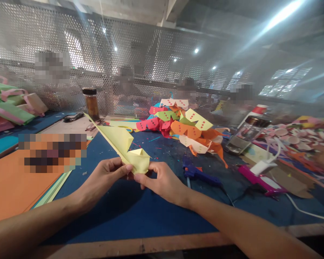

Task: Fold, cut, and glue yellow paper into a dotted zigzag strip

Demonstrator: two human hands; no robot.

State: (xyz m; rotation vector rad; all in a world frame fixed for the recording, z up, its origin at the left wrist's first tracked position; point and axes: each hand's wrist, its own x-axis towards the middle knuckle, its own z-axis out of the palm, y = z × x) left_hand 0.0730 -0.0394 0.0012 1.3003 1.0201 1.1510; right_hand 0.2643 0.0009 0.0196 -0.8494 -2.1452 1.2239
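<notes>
Both hands hold one piece of folded yellow paper (pixel 116 138) above the blue table surface (pixel 140 219). It has a long pointed part slanting up to the left and a bent, pocket-like part at its lower right end. My left hand (pixel 108 176) pinches its lower edge between thumb and fingers. On the lower right end, my right hand (pixel 164 181) grips the paper, thumb in front and fingers partly hidden behind. A blue glue gun (pixel 202 176) lies to the right of my right hand. Beyond the hands is a pile of colourful folded paper shapes with red dots (pixel 186 126).
Orange paper sheets (pixel 16 190) lie at left, near a dark-lidded jar (pixel 91 104). On the right are a clear bottle (pixel 245 135), a magenta power strip (pixel 264 181) with a white plug and cables, and paper pieces (pixel 299 138). A perforated metal screen (pixel 97 54) stands behind.
</notes>
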